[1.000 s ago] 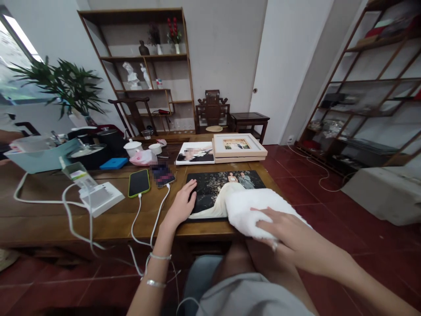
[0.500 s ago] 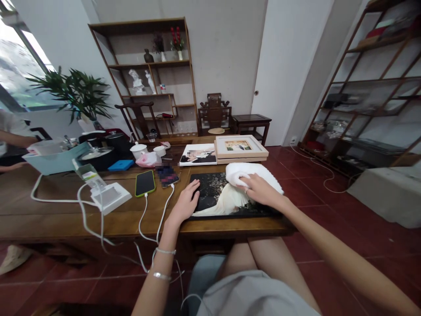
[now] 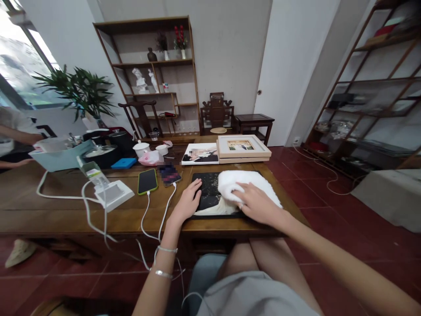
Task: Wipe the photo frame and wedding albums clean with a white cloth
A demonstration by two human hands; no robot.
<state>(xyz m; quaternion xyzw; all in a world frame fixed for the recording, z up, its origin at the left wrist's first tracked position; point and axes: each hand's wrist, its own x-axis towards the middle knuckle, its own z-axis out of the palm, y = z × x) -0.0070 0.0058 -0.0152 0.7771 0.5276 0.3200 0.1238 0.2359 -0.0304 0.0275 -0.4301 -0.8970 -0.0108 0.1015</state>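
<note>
A dark photo panel point(image 3: 208, 193) with a pale gown in its picture lies flat near the table's front edge. My left hand point(image 3: 190, 198) rests on its left edge, fingers stretched out and holding nothing. Bunched under my right hand point(image 3: 255, 202) is a white towel point(image 3: 245, 177), its fingers closed on the cloth. The towel covers much of the panel's right part. Just left of the panel lie two phones, one with a green case point(image 3: 148, 181) and one with a dark, blurred screen point(image 3: 170, 174), both plugged into white cables.
Behind the panel are a white-edged photo print point(image 3: 200, 154) and stacked light wooden frames point(image 3: 245, 154). Leftward on the wooden table point(image 3: 62, 215) are a white box point(image 3: 115, 195), a blue box point(image 3: 124, 163), a white teapot point(image 3: 141, 148) and a light-blue bin point(image 3: 61, 159). A person's arm point(image 3: 23, 134) shows far left.
My right hand has moved the towel left and toward me over the panel, covering more of the gown. My left hand stays on the edge. The view has shifted slightly.
</note>
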